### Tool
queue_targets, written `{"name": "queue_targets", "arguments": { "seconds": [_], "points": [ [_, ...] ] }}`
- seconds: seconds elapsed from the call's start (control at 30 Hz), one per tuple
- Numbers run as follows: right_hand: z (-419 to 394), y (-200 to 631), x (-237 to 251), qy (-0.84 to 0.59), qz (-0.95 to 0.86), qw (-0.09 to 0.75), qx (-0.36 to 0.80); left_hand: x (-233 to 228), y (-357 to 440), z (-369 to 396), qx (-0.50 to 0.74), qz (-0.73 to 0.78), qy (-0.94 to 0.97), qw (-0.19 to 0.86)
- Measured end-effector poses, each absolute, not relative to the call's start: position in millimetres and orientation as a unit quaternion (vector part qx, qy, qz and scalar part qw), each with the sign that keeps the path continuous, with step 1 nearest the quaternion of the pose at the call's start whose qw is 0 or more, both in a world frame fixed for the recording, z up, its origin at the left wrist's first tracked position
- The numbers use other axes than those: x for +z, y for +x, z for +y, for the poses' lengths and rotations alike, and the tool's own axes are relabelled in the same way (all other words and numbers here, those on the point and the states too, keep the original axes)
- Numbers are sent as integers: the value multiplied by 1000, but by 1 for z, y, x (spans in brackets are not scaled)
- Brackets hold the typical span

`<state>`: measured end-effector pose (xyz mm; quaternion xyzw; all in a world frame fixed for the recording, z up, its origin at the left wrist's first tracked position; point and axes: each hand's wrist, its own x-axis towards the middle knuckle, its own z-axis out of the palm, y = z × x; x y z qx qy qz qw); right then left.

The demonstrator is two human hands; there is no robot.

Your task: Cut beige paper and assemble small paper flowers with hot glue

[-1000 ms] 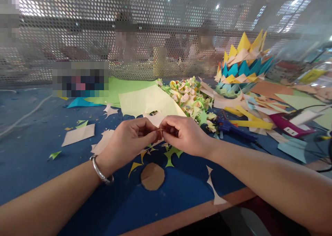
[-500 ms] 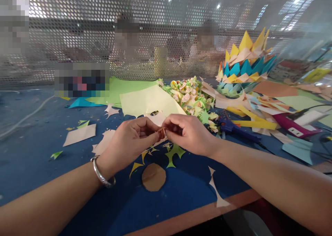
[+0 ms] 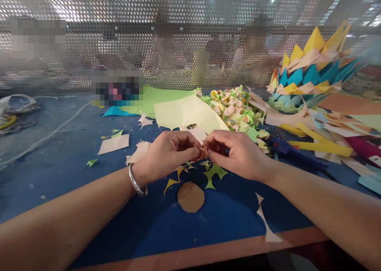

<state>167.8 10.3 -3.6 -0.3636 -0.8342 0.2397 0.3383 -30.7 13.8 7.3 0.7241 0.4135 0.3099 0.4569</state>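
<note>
Both grips pinched together on a tiny folded paper piece [image 3: 204,152], left hand [image 3: 169,154] and right hand [image 3: 238,154] meeting just above the bench [image 3: 59,172]. Paper looks light, thin, easily creased or torn; best held by its edges with fingertips. Bench is blue, littered with scraps, a brown disc [image 3: 191,197] near; mesh screen [image 3: 119,33] behind.

Both forearms reach in from the lower corners and meet at the middle. The left hand [image 3: 169,152], a silver bangle on its wrist, curls its fingers inward, thumb pressed against fingertips. The right hand [image 3: 238,154] faces it, pinched likewise, their fingertips touching.
</note>
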Motion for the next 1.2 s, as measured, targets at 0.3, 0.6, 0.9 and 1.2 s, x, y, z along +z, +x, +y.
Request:
{"name": "queue_targets", "arguments": {
  "seconds": [0.3,0.6,0.9,1.2],
  "points": [
    [9,169,-4,-358,-823,338,284,4,-27,14,340,408,668,522],
    [8,170,-5,-340,-823,327,316,1,-28,15,332,400,647,558],
    [8,171,-2,-345,-805,353,329,3,-31,17,366,366,564,643],
    [8,171,-2,-335,-804,358,336,2,-34,22,351,340,581,651]
  ]
}}
